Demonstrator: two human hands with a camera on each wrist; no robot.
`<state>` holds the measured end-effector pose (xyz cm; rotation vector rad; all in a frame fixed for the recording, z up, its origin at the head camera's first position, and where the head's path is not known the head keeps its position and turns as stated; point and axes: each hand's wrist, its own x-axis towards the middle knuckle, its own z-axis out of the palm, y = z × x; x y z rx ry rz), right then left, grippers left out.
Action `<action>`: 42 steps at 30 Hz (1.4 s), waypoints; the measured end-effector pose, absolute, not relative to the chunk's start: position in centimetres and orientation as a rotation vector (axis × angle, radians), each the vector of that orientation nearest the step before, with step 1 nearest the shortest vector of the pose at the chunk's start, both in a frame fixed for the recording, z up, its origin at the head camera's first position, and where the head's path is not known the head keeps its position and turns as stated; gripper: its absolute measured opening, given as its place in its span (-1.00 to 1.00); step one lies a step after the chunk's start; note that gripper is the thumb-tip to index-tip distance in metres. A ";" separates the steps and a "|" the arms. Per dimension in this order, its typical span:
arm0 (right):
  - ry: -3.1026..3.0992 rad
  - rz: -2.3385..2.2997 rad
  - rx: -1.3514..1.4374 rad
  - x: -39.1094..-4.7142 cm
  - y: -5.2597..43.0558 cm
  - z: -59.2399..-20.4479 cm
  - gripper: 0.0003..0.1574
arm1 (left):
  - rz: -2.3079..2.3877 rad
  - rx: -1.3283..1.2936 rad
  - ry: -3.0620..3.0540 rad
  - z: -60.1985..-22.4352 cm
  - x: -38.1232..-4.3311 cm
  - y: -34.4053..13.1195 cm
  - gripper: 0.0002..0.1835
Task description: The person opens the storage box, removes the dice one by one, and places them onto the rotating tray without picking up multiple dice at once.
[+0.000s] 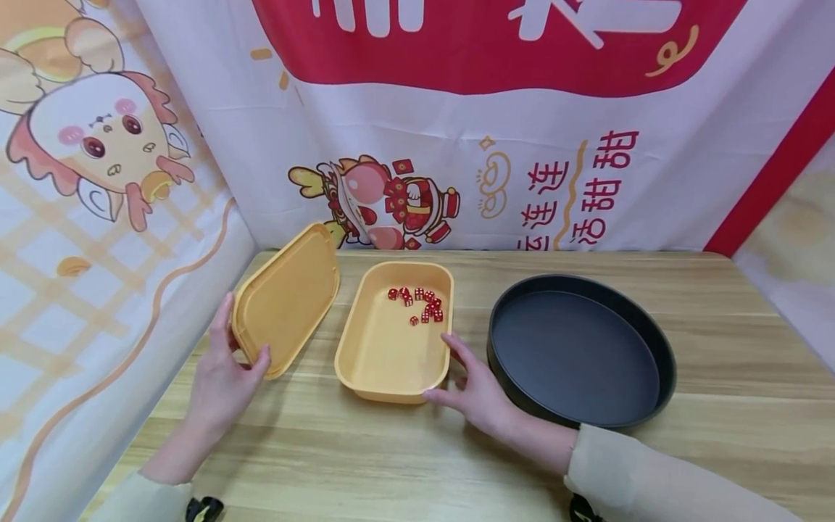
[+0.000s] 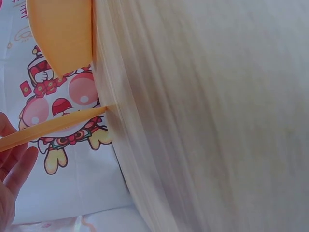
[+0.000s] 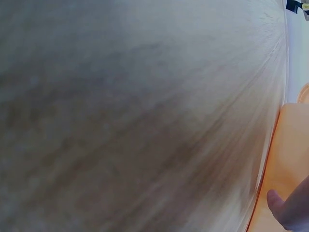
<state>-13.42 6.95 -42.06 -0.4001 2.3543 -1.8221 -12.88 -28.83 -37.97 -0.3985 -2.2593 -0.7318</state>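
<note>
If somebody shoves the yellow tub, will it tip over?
The yellow tub probably won't tip easily: it's low and sits flat on a wide bottom. It might slide instead, because the table looks smooth. The red dice inside look loose, so they'd likely tumble around.

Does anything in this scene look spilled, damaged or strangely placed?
Nothing looks spilled or damaged; the visible red dice lie inside the yellow container. The lid is tilted, but the left hand grips it. One oddity: the cartoon figure on the back cloth lies sideways, as if the cloth were turned.
</note>
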 end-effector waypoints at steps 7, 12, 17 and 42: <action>2.359 -1.825 -0.407 -13.4 6.9 -42.1 0.12 | -0.742 -0.409 -2.254 -37.9 -13.0 -29.0 0.00; 2.367 -1.818 -0.398 -13.4 6.9 -42.1 0.12 | -0.775 -0.362 -2.233 -37.7 -13.1 -29.2 -0.11; 2.363 -1.811 -0.381 -13.4 6.9 -42.0 0.12 | -0.831 -0.268 -2.240 -37.6 -13.1 -29.3 -0.20; 2.367 -1.787 -0.379 -13.4 7.1 -41.9 0.11 | -0.745 0.178 -2.869 -39.7 -14.3 -33.7 0.13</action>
